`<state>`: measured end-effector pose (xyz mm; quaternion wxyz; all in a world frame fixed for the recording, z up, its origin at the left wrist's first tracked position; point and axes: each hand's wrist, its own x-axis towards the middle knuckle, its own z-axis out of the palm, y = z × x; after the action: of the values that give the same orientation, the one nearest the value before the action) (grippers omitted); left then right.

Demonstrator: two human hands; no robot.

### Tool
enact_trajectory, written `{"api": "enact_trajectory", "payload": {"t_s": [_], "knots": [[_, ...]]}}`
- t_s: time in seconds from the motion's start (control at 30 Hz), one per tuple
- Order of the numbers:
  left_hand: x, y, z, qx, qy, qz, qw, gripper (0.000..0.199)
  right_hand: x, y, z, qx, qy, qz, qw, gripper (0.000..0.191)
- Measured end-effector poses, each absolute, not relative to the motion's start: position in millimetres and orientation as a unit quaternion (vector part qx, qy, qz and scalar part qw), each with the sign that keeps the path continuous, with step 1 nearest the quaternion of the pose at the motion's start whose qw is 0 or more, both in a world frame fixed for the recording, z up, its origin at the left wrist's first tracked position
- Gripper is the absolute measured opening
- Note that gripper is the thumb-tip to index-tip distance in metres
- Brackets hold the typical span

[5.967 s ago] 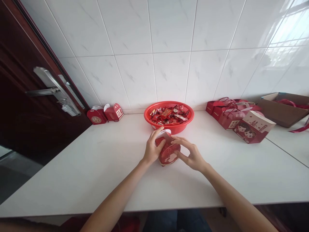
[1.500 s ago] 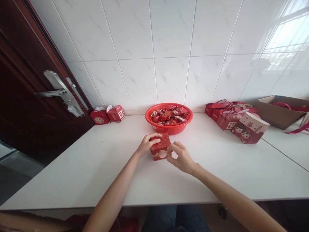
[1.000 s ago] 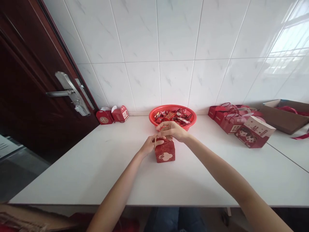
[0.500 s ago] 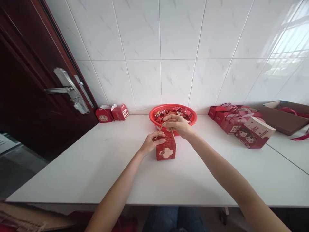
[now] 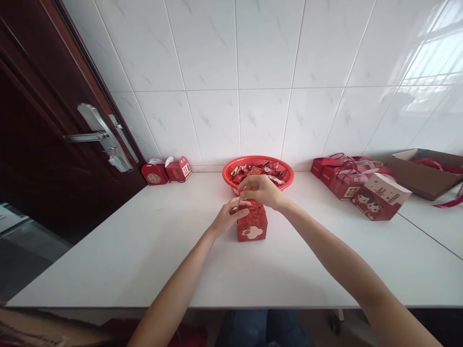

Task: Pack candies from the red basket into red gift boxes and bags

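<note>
A small red box [image 5: 252,226] with a pale cloud-shaped patch stands on the white table, in front of a red basket [image 5: 227,179] of wrapped sweets. At the box's upper left edge is my left hand [image 5: 228,215], its fingers and thumb closed on the box. Just above the box top, my right hand [image 5: 263,191] pinches the thin cord handle [image 5: 239,202], most of which the fingers hide.
Two small red boxes [image 5: 154,173] stand at the back left, near the door [image 5: 39,120]. Several red boxes [image 5: 347,180], one pale-topped box [image 5: 379,197] and an open brown carton [image 5: 423,176] are at the right. The table's front edge [image 5: 282,306] is near my body.
My right hand has moved slightly left and down with the cord, which shows less above the box. The box has turned a little, and its right side now shows more.
</note>
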<state>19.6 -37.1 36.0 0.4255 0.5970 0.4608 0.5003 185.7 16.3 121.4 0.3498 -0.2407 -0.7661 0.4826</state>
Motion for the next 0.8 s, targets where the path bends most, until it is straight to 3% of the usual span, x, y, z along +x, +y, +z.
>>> {"api": "enact_trajectory", "payload": {"t_s": [0.13, 0.33, 0.63, 0.8], "knots": [[18, -38, 40, 0.523, 0.375, 0.582, 0.497, 0.054, 202, 17, 129, -0.263, -0.731, 0.503, 0.379, 0.011], [14, -34, 37, 0.472, 0.417, 0.605, 0.488, 0.046, 246, 15, 142, -0.283, -0.714, 0.495, 0.407, 0.019], [29, -29, 20, 0.497, 0.489, 0.511, 0.503, 0.039, 351, 12, 137, -0.394, -0.672, 0.416, 0.470, 0.026], [41, -28, 7, 0.523, 0.508, 0.455, 0.511, 0.039, 418, 6, 139, -0.478, -0.606, 0.367, 0.519, 0.016]]}}
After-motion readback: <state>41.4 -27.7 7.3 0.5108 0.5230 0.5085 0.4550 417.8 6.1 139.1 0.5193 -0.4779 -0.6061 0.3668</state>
